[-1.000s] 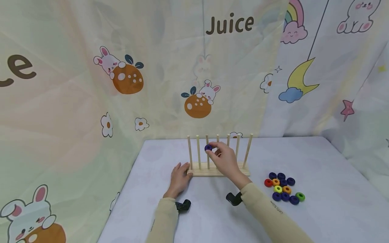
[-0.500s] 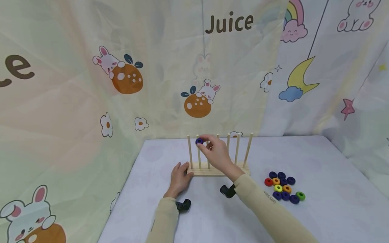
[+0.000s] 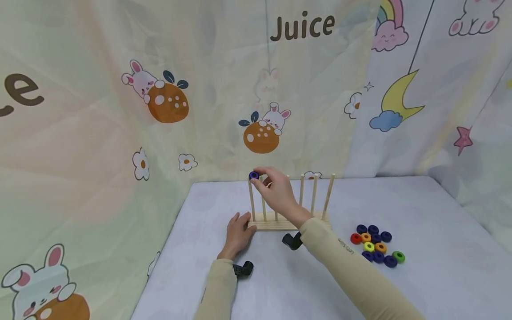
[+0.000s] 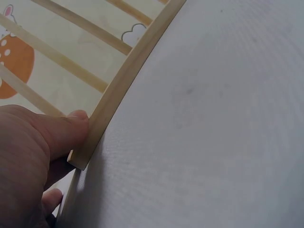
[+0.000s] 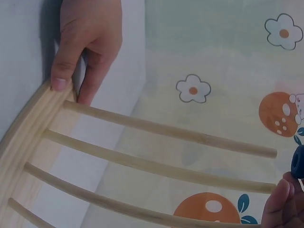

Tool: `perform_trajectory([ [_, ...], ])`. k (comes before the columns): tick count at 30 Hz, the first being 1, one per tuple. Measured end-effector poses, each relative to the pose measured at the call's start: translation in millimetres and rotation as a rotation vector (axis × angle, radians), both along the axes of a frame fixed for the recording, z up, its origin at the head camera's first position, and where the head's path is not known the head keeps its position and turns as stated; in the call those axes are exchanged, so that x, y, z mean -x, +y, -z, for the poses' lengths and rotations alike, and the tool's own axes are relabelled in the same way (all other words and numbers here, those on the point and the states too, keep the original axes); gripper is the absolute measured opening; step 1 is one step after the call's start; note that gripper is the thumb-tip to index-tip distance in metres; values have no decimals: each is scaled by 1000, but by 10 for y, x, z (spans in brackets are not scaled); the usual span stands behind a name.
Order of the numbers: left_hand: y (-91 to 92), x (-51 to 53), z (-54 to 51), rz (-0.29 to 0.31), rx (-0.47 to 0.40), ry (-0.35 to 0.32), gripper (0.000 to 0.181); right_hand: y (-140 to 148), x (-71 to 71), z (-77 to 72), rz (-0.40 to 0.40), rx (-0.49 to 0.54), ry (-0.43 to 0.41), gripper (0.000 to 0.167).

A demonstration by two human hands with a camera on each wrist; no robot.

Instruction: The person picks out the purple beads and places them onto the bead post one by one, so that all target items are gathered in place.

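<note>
A wooden peg rack [image 3: 276, 226] with a row of upright pegs stands on the table. At its left end my left hand [image 3: 238, 233] grips the base, the thumb on the near side in the left wrist view. My right hand [image 3: 278, 191] pinches a dark blue ring [image 3: 254, 176] between thumb and finger at the top of the leftmost peg [image 3: 251, 200]. In the right wrist view the ring [image 5: 298, 164] sits just beyond that peg's tip [image 5: 270, 153], a small gap between them. My right hand hides part of the middle pegs.
Right of the rack lies a loose cluster of rings: several dark blue ones [image 3: 390, 261], a red ring [image 3: 353, 238], orange rings [image 3: 382, 251], a yellow ring [image 3: 366, 250] and a green ring [image 3: 401, 259]. A printed curtain [image 3: 216, 89] hangs behind the white table [image 3: 320, 289].
My right hand has carried the dark blue ring left and upward, from before the third peg to the top of the leftmost. The left hand has stayed on the rack.
</note>
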State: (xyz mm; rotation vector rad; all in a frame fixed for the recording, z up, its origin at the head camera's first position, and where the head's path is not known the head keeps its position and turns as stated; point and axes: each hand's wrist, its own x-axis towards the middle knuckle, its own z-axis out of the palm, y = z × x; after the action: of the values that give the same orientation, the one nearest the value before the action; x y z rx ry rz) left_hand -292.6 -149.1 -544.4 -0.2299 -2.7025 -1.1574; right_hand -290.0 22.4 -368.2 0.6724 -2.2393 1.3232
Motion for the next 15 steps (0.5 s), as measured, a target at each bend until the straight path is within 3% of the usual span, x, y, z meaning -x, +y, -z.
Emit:
perform_trajectory([
  [11, -6, 19, 28, -11, 4, 9, 51, -81, 116, -41, 60, -47, -63, 31],
  [15, -6, 36, 30, -14, -11, -7, 52, -109, 137, -43, 48, -40, -88, 31],
])
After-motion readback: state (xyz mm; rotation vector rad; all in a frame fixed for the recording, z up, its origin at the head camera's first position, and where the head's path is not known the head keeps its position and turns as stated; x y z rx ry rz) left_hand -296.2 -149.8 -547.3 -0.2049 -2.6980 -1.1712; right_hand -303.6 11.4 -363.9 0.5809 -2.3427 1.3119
